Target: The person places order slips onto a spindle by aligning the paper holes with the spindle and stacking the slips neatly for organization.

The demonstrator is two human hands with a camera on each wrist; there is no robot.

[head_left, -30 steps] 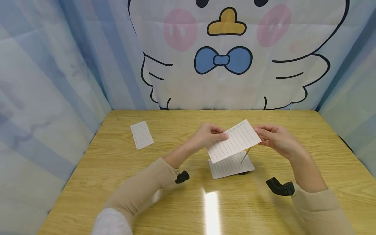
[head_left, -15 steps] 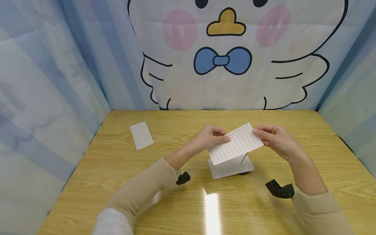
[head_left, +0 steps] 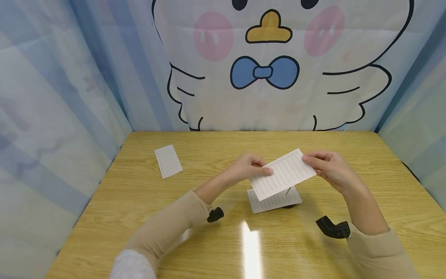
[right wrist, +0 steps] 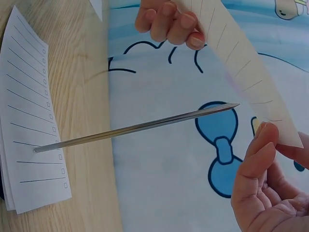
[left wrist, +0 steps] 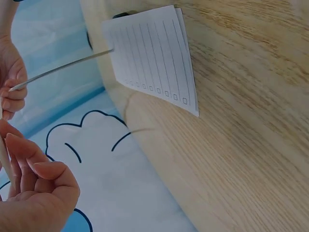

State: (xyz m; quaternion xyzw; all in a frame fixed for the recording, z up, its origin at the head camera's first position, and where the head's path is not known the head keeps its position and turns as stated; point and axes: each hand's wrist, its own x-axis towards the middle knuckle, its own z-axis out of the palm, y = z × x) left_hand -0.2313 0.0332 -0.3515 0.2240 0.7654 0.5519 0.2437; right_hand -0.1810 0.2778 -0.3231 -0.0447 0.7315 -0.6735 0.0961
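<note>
A lined paper slip with small checkboxes (head_left: pixel 285 172) is held up between both hands, tilted. My left hand (head_left: pixel 249 168) pinches its left end, thumb on top. The right hand (head_left: pixel 327 168) pinches the right end. Below it, more lined slips (head_left: pixel 271 199) are pierced by the upright metal spike of a bill spike (right wrist: pixel 140 126); a sliver of its dark base (head_left: pixel 290 206) shows. In the head view the held slip hides the spike's upper part. The pointed tip stands close to the slip's underside in the right wrist view; whether they touch I cannot tell.
Another lined slip (head_left: pixel 168 161) lies flat at the far left of the wooden table (head_left: pixel 167 248). A printed curtain (head_left: pixel 261 104) hangs along the table's back edge, with more curtain at both sides. Black wrist cameras (head_left: pixel 332 228) stick out from the sleeves.
The held slip has come down and slightly right, toward the near side, and covers more of the spike. Both hands moved with it. The right fingers now overlap its corner more.
</note>
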